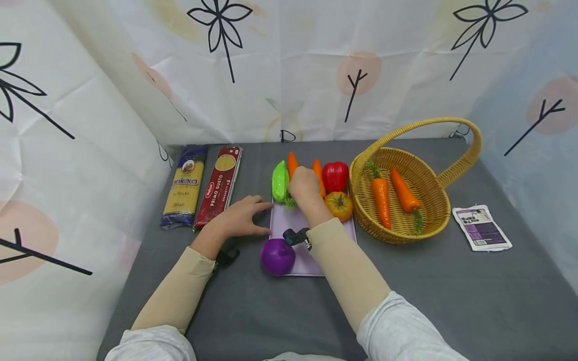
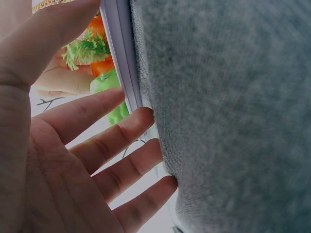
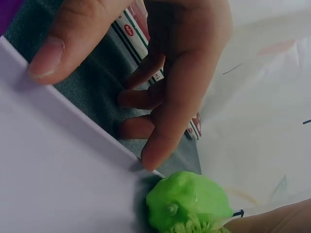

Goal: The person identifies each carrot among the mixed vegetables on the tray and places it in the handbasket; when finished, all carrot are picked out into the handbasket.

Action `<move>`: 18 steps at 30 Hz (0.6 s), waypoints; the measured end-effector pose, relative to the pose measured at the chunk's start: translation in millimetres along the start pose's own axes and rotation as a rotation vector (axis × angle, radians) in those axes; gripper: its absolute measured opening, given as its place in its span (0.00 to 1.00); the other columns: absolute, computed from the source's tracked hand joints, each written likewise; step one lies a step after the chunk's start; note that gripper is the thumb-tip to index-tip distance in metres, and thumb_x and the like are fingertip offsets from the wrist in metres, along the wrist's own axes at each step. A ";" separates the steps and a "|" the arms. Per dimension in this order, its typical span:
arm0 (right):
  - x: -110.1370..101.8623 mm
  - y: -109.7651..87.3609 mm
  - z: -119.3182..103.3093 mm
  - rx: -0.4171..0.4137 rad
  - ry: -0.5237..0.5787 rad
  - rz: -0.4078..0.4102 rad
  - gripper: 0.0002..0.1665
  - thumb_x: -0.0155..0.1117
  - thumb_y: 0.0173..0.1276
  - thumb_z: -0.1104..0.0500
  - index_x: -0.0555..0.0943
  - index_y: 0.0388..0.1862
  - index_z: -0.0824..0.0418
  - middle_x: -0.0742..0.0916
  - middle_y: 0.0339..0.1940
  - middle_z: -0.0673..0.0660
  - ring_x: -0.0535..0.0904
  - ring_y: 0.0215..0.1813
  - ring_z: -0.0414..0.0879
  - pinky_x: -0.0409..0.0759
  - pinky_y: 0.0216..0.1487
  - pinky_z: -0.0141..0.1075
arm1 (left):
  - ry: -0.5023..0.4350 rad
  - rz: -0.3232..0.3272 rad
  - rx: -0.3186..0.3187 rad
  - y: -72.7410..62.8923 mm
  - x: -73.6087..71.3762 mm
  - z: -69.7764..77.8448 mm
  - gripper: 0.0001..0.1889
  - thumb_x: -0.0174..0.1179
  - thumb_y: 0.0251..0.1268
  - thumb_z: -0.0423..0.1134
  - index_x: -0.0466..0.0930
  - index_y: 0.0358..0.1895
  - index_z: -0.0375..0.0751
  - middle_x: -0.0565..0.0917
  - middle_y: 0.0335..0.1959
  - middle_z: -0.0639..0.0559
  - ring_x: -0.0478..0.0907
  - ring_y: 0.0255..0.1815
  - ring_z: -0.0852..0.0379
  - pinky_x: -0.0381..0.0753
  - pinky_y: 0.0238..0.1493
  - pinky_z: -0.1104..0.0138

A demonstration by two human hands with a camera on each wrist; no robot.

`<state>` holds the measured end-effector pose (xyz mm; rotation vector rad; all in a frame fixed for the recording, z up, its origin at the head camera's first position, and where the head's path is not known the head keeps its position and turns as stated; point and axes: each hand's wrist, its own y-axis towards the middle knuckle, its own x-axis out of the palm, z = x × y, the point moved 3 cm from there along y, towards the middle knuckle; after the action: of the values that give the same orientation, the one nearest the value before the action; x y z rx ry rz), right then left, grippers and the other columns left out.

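Observation:
My right hand (image 1: 304,186) reaches over the far side of a lilac tray (image 1: 289,228). Its curled fingers hold an orange carrot (image 1: 292,161), whose leafy green top (image 2: 87,48) shows in the left wrist view. A second carrot (image 1: 317,170) lies just right of this hand. Left of it is a bright green bumpy vegetable (image 1: 280,181); a red bell pepper (image 1: 335,176) and a small orange pumpkin (image 1: 338,206) are on the right. My left hand (image 1: 241,215) is at the tray's left edge, thumb and fingers spread, fingertips at the rim, holding nothing.
A purple round vegetable (image 1: 277,256) is at the tray's near left corner. On the right stands a wicker basket (image 1: 433,220) with a tall handle and two carrots inside. A small printed packet (image 1: 482,228) lies beyond it. Two pasta packs, yellow-blue (image 1: 184,188) and red (image 1: 219,186), lie left.

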<state>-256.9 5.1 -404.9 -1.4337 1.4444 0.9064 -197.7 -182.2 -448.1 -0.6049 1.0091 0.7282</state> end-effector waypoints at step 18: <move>-21.5 -15.5 2.1 -0.004 0.163 -0.002 0.23 0.75 0.63 0.52 0.81 0.47 0.68 0.85 0.38 0.61 0.81 0.38 0.56 0.83 0.41 0.46 | 0.009 -0.005 -0.011 0.3 0.3 0.4 0.43 0.73 0.56 0.62 0.74 0.73 0.46 0.76 0.65 0.45 0.72 0.63 0.46 0.73 0.66 0.50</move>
<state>-242.5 13.7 -384.2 -1.5414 1.5605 0.8064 -197.7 -181.6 -448.2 -0.6209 1.0125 0.7280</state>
